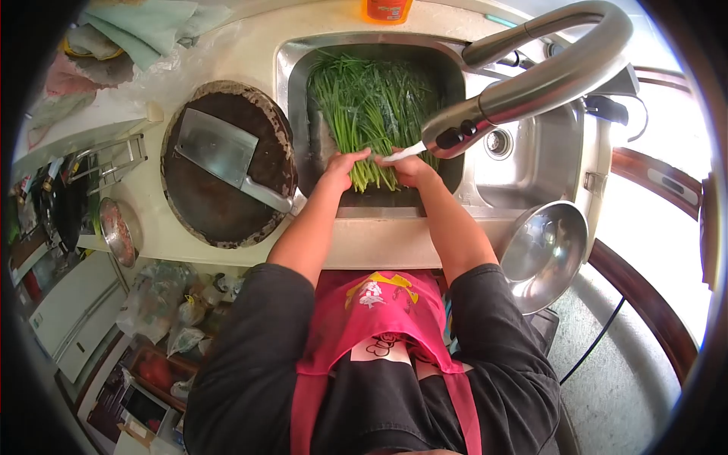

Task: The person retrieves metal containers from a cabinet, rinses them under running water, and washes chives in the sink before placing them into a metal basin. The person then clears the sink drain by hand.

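Note:
A large bunch of long green chives (364, 98) lies in the left basin of the steel sink (299, 152), pale cut ends toward me. My left hand (346, 168) grips the bunch from its left side near those ends, thumb on top. From the right side my right hand (409, 168) holds the same stalks, its fingers partly hidden by them. A stream of water (404, 152) runs from the pull-out faucet (462, 130) onto the stalks beside my right hand.
Left of the sink, a cleaver (220, 144) rests on a round dark chopping board (205, 220). A metal bowl (546, 254) stands at the counter's right front edge. The right basin (523, 171) has a drain. An orange bottle (387, 10) is behind the sink; a small bowl (120, 231) sits far left.

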Demonstrator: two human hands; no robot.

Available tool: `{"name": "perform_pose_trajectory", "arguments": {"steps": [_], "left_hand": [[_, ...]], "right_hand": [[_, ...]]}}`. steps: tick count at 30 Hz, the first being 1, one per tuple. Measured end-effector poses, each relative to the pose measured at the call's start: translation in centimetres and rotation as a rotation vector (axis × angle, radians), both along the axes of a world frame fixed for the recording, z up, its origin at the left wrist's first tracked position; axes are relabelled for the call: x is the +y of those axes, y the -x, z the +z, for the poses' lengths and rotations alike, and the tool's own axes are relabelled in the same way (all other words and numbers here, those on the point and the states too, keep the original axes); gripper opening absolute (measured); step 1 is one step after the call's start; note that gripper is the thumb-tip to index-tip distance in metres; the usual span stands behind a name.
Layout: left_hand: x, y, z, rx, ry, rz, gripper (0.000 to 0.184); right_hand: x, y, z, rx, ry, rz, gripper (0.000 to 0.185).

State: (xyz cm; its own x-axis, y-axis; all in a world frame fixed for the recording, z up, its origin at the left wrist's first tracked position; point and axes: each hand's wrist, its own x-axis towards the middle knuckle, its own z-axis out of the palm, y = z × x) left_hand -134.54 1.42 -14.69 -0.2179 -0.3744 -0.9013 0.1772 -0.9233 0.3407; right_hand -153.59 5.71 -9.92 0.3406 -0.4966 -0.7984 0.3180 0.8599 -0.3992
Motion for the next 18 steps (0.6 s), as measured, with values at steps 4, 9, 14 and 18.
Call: {"name": "perform_pose_trajectory", "arguments": {"steps": [4,9,14,18], "left_hand": [[0.1,0.3,7.2,0.103,-0.030,0.068,0.036],[0.1,-1.3,3.7,0.174,-0.082,0.070,0.035],[1.0,0.4,1.0,-0.250,0.136,0.066,0.051],[0.1,-1.0,-2.9,-0.385,0.087,-0.179,0.060]], "right_hand": [[0.2,0.8,3.2,-0.030,0.027,-0.113,0.098],[0.3,1.3,2.4,-0.111,0.002,-0.073,0.052],[0.5,-2.3,-2.6,0.430,0.130,0.155,0.104],[-0.3,-2.1,-5.8,0.705,0.438,0.777,0.073]]}}
